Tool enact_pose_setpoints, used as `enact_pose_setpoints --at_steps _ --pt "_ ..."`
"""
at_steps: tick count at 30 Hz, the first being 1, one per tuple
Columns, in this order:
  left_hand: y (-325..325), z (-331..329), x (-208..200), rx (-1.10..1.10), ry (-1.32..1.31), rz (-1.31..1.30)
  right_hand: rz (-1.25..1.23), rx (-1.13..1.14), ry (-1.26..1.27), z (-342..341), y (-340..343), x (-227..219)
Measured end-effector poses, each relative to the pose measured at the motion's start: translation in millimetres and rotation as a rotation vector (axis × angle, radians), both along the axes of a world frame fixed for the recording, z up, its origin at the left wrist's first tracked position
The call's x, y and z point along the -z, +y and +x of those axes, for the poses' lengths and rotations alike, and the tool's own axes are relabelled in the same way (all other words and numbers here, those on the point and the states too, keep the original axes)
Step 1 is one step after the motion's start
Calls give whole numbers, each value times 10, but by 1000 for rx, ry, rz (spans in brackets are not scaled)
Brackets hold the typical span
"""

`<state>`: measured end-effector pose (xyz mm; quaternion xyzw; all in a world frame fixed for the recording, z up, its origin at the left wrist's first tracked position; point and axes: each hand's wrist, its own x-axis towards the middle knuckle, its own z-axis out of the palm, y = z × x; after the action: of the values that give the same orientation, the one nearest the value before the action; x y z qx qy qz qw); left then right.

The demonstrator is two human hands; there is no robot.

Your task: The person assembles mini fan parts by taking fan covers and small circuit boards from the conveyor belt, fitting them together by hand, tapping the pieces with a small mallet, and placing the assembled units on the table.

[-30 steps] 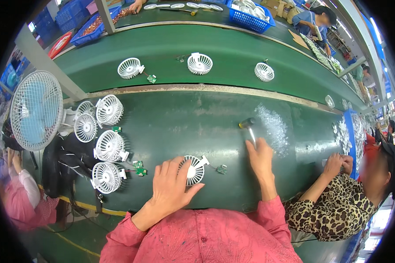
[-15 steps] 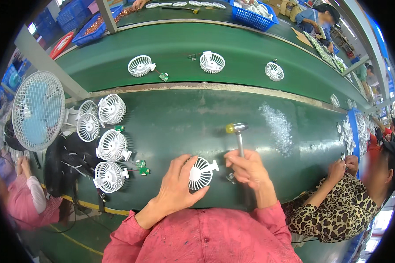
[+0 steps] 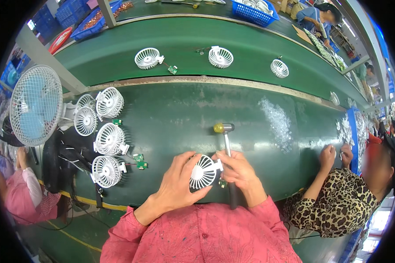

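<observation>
The white fan cage [image 3: 202, 173] sits near the front edge of the green surface [image 3: 171, 118], steadied between the thumb and curved fingers of the left hand [image 3: 173, 179]. The right hand [image 3: 241, 173], well apart a second ago, has come to its tab, so both hands now work at one piece. Its fingers close around the hammer [image 3: 227, 140] (head pointing away from the body). A small circuit board [image 3: 223, 183] lies beneath that hand; other cages [image 3: 106, 171] stand at left.
</observation>
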<state>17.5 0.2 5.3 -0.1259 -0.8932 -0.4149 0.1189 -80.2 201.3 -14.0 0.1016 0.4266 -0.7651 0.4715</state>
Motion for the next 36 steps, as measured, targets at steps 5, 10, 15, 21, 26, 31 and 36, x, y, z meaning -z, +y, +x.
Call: enact_pose_setpoints --at_steps 5,10,15,21,26,31,36 --pt "3 6 49 -7 -24 23 -15 1 2 30 15 59" --pt "-4 -4 57 -34 -88 69 -94 82 66 75 7 82" --pt "-21 12 28 -73 -129 46 39 57 195 140 -15 -38" --pt "-99 -82 -118 -90 -416 45 404 84 422 206 -92 -128" --pt "-334 -420 -177 -27 -686 429 539 140 532 124 -9 -150" --pt "-690 -941 -560 -329 92 -335 559 280 554 37 324 -125" --pt "-959 -1327 -508 -479 293 -506 679 617 586 -45 1044 -53"
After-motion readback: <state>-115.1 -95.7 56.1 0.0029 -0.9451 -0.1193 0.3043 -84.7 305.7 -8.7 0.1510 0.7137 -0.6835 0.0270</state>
